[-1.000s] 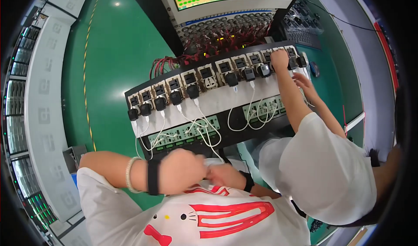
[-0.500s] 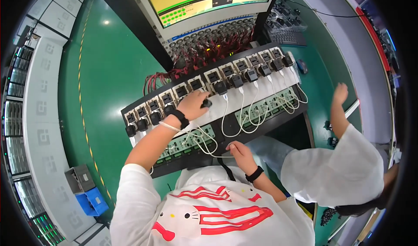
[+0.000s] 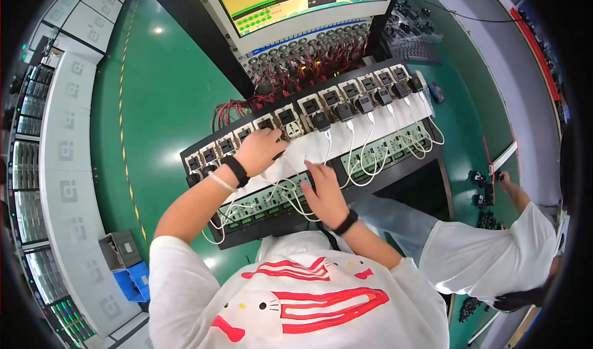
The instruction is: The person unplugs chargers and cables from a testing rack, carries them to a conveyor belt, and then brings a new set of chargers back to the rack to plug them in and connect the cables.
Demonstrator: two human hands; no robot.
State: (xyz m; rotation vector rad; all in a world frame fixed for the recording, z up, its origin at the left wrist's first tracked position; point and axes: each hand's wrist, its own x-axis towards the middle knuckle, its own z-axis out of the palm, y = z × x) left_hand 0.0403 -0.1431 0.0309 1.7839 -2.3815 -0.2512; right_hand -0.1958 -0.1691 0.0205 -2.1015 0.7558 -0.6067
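Head view: your left hand (image 3: 262, 150) is at the row of sockets (image 3: 331, 96), its fingers bent over a black plug (image 3: 279, 155); the plug sits just left of a socket with a white face (image 3: 293, 128), mostly hidden by your fingers, so I cannot tell how firmly you grip it; your right hand (image 3: 327, 196) is open — thumb and fingers spread — over the front of the desk (image 3: 338, 142), near the white cables (image 3: 328, 138); a dark patch shows beside its thumb, and I cannot tell whether it is a separate thing.

Farther right along the row, more black plugs hang below their sockets; the cables loop down from them to two green boards (image 3: 259, 202) at your edge of the desk; behind the sockets you have red wires (image 3: 231, 111) and a yellow and green screen (image 3: 302, 6); a mouse (image 3: 436, 92) lies past the desk's right end — and well to your right, a co-worker's hand (image 3: 506, 180) is near some dark parts (image 3: 479, 199).
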